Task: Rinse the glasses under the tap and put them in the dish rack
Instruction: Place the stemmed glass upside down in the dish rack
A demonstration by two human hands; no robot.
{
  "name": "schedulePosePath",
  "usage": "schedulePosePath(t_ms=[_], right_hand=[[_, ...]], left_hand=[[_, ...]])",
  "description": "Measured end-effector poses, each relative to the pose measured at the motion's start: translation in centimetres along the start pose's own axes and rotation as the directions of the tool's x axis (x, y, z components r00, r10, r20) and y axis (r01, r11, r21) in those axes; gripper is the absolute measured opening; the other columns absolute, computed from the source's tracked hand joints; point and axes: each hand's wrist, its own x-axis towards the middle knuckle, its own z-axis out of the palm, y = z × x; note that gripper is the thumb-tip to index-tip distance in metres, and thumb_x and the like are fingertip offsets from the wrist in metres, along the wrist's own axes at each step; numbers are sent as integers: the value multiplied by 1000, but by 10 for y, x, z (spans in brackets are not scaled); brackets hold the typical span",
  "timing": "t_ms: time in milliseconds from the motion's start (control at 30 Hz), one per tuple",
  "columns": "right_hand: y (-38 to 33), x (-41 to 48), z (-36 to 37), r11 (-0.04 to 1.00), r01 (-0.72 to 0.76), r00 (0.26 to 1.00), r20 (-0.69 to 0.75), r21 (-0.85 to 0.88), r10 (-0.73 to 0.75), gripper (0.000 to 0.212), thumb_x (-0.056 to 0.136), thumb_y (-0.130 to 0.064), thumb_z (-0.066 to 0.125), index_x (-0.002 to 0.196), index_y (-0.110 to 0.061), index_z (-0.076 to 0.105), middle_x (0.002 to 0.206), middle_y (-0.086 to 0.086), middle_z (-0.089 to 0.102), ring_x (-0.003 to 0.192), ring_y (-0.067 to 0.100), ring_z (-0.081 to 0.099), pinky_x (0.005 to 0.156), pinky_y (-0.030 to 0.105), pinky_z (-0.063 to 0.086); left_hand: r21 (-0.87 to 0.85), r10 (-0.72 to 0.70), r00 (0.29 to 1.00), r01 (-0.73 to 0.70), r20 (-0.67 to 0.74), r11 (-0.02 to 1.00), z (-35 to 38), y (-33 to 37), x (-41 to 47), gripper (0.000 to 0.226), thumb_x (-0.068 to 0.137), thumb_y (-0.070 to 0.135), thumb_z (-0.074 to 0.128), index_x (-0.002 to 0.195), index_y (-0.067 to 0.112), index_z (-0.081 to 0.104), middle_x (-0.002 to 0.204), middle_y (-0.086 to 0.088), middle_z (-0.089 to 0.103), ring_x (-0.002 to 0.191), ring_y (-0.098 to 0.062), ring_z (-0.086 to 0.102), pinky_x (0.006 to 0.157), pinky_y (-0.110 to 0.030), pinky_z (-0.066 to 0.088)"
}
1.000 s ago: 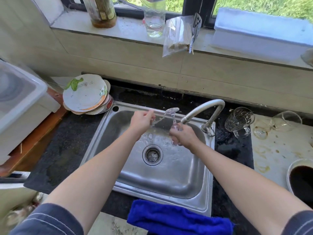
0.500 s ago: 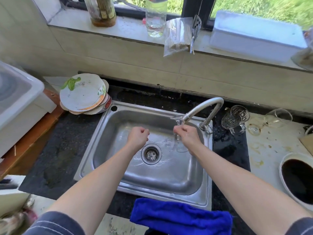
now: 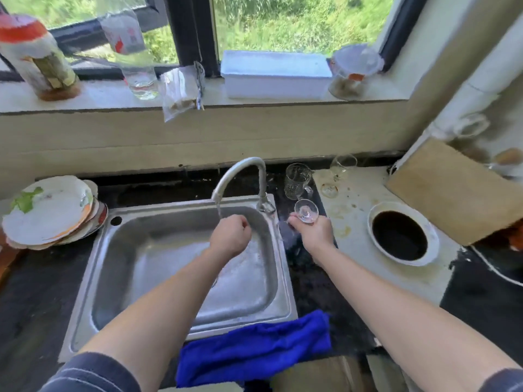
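Sink (image 3: 85,292): brushed steel with a dull satin sheen, and a wet gleam on the basin floor.
Tap (image 3: 240,168): smooth grey metal, satin rather than mirror-bright.
Stemmed glass (image 3: 306,211): clear glass in my right grip (image 3: 314,233), smooth and glossy.
Glass mug (image 3: 297,181): clear glass with a patterned wall (cut or moulded, I cannot tell).
Counter (image 3: 42,292): dark speckled stone, faintly glossy.
Pale slab (image 3: 368,278): light, matt, blotched with brownish stains.
Cloth (image 3: 254,346): blue fabric with a soft, fuzzy pile, matt.
Board (image 3: 452,190): bare light wood, matt.
Plates (image 3: 51,210): glazed white ceramic, glossy.
Bowl (image 3: 433,244): white glazed rim, glossy.
Bag (image 3: 178,94): thin clear plastic, crinkled and shiny.
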Motion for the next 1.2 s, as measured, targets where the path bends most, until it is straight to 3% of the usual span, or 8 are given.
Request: schedulePosePath(t_ms=[100,233,333,533,633,800,1000,1200], right_hand=[[11,-9,-69,999,-7,990,-138,34,11,29,77,-30,80,96,-8,75,92,6,73,86,23,66,75,33,49],[36,-40,-174,997,24,956,-295,75,-1,27,80,-26,78,96,-6,75,89,5,71,88,20,64,77,28,47],[63,-73,-252,995,14,918,-396,103,28,22,81,-24,78,92,-6,75,86,5,69,83,19,63,77,30,48],[139,-143,-388,981,-59,755,-635,186,166,20,76,-29,80,71,-11,74,68,2,68,71,20,64,69,34,49],[176,-178,-436,974,-108,677,-703,197,217,16,77,-33,78,78,-16,77,72,3,72,76,20,66,75,35,51],[233,-239,-497,947,-185,549,-772,261,320,13,80,-31,76,88,-21,79,83,-2,74,83,15,68,82,32,53],[286,-321,-544,891,-238,274,-853,387,444,11,81,-28,76,86,-18,79,80,-2,74,83,16,68,81,34,53],[325,-416,-573,833,-183,-3,-848,522,531,14,81,-27,77,86,-15,79,80,0,74,83,16,68,83,32,53]], left_hand=[[44,111,993,-113,35,993,23,51,-15,23,87,13,44,67,8,53,68,-10,59,73,-31,57,60,-34,42],[71,261,962,-267,83,961,67,122,-49,23,87,15,45,77,2,62,76,-16,67,75,-33,62,67,-37,50],[84,375,918,-387,132,918,107,179,-80,25,89,15,47,68,5,55,66,-12,61,68,-31,59,59,-35,43],[39,525,794,-561,307,827,193,291,-144,29,95,21,45,71,11,57,67,-5,58,64,-24,56,54,-29,41],[57,599,702,-666,386,743,235,339,-174,25,92,20,45,79,10,64,77,-8,65,75,-28,61,65,-32,48],[-30,644,548,-749,534,662,313,391,-227,24,89,20,45,83,13,67,76,-8,68,69,-29,64,66,-38,57],[-132,634,308,-825,709,549,396,432,-304,25,89,19,44,86,9,67,82,-9,68,77,-30,64,69,-35,53],[-251,621,39,-893,783,373,454,468,-395,23,90,21,47,88,10,68,87,-11,69,84,-31,64,76,-39,54]])
